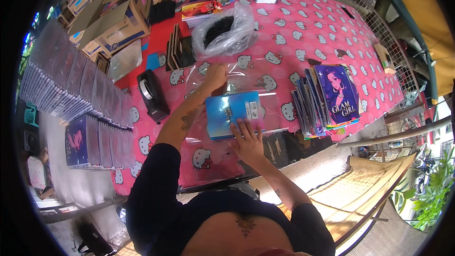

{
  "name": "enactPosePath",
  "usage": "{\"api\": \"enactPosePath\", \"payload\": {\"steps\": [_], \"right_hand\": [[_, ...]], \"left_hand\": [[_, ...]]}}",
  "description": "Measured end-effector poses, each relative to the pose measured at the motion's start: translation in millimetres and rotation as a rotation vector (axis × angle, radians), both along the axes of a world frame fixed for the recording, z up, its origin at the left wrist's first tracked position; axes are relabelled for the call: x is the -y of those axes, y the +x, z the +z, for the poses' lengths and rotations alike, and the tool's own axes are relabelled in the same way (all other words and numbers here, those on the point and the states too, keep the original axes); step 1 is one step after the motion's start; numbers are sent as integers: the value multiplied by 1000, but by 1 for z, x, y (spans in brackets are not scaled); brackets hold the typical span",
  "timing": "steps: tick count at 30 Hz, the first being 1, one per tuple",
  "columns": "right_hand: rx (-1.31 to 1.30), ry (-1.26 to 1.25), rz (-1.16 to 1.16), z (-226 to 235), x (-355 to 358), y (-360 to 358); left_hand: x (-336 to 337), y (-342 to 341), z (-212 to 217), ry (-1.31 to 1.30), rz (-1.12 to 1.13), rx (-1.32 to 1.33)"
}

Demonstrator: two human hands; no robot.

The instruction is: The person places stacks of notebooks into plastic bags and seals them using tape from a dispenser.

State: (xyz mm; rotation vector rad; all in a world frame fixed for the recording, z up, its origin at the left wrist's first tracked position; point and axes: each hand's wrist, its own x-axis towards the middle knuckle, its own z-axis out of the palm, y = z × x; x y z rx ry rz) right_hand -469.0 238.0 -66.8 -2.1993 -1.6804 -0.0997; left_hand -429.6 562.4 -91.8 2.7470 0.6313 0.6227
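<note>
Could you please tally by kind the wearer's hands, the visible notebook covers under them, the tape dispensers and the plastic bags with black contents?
Left hand and right hand: 2
Blue notebook cover: 1
Black tape dispenser: 1
Plastic bag: 1
Total: 5

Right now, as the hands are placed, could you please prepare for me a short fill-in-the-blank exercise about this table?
1. The right hand rests on a spiral notebook whose cover is mostly ____.
2. To the ____ of that notebook stands a black tape dispenser.
3. The clear plastic bag holds something coloured ____.
4. The patterned tablecloth has a ____ background.

Missing words: blue; left; black; pink.
</note>
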Motion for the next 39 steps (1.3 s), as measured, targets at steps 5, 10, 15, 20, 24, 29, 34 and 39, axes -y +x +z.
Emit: {"api": "enactPosePath", "payload": {"steps": [5,10,15,20,24,29,34,39], "right_hand": [[5,18,9,3,-1,-1],[-3,-1,-2,2,0,-1],[-8,4,6,3,0,-1],[-24,4,-3,4,0,-1],[-19,16,-3,4,0,-2],[-21,0,5,5,-1,-3],[-19,-12,7,1,0,-1],[-18,19,0,2,2,-3]], "left_hand": [[-6,-18,-15,247,-28,-31],[6,-12,-2,320,-9,34],[-2,-10,6,420,-34,4],[-5,-5,1,272,96,1],[-11,-1,3,63,95,-11],[-17,-3,-2,-24,-29,-125],[-12,1,-7,60,-76,123],[-20,3,-5,-103,-167,-50]]}}
